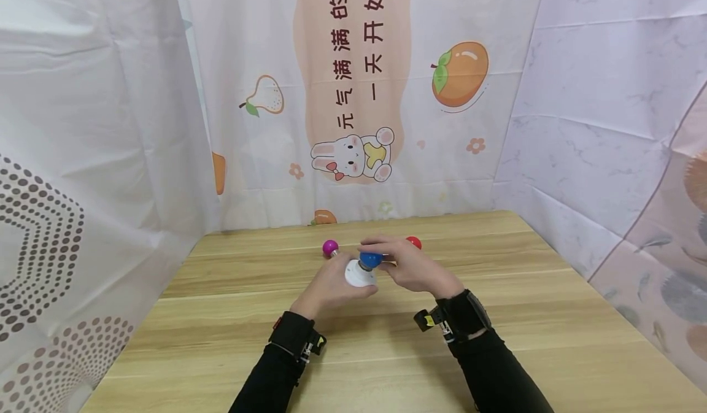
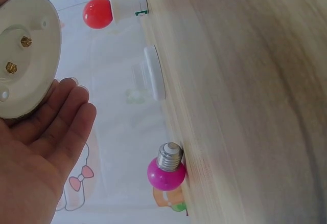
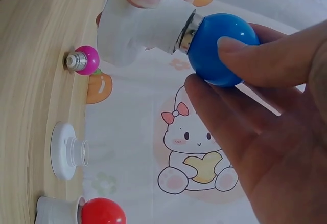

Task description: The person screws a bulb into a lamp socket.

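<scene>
My left hand (image 1: 326, 285) grips a white lamp socket (image 1: 356, 275) above the table, and its underside with two brass screws faces the left wrist view. My right hand (image 1: 414, 267) holds a round blue light bulb (image 1: 370, 259) between thumb and fingers. In the right wrist view, the blue bulb's metal screw base (image 3: 187, 34) sits at the socket's mouth, with a strip of its metal still showing. How deep it reaches inside is hidden. The bulb and socket are tilted in line with each other.
Beyond the hands, a magenta bulb (image 1: 330, 247) lies loose on the wooden table (image 1: 232, 296). A red bulb (image 3: 103, 213) is seated in a white socket (image 3: 57, 211). Between them stands a bulbless white socket (image 3: 62, 152). Printed curtains (image 1: 254, 155) hang behind and beside the table.
</scene>
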Demonstrator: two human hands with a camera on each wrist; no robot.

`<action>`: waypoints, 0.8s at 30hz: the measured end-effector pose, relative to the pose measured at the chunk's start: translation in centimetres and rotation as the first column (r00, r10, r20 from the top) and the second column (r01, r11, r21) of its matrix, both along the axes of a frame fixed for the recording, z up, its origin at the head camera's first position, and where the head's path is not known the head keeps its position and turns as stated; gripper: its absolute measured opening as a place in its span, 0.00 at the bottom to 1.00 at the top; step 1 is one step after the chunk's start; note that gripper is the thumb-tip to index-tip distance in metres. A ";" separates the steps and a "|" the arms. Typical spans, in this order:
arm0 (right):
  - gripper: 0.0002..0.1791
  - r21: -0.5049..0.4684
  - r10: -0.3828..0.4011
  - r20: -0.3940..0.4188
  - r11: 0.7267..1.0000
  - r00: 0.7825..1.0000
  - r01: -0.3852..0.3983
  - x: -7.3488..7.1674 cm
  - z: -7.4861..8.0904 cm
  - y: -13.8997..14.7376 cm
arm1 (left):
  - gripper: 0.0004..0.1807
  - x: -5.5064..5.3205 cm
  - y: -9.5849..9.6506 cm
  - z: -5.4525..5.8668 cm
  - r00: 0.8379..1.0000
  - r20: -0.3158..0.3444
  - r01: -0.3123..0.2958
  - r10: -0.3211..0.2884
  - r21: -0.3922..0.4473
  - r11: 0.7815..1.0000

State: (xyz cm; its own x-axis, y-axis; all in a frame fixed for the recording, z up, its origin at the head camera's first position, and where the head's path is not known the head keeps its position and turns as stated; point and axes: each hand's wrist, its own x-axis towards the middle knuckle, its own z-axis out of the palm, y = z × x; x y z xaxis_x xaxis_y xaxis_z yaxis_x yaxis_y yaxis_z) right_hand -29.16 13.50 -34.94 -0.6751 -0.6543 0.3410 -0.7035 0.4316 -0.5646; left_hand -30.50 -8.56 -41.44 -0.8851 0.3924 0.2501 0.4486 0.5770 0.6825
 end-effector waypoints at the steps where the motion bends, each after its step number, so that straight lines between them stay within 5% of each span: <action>1: 0.24 -0.003 0.000 0.009 1.000 1.000 0.000 0.0 0.0 0.0 | 0.39 0.0 0.0 0.0 1.000 0.000 0.002 -0.002 0.002 1.000; 9: 0.24 0.015 -0.037 -0.038 0.999 0.999 0.038 0.1 0.0 -0.2 | 0.39 -0.1 -0.1 -0.1 1.000 -0.003 -0.002 0.002 -0.003 1.000; 24: 0.26 -0.002 -0.192 0.031 0.981 0.981 0.192 0.3 -0.3 -0.9 | 0.39 0.0 0.0 0.0 1.000 -0.025 -0.005 0.004 -0.027 1.000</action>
State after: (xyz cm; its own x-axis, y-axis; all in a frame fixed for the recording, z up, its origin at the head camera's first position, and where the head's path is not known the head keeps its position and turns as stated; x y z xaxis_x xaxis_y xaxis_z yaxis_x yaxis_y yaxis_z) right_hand -28.87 12.57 -35.25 -0.7982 -0.5100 0.3207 -0.5901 0.5543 -0.5870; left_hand -30.54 -8.55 -41.46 -0.8806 0.3952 0.2614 0.4626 0.5970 0.6555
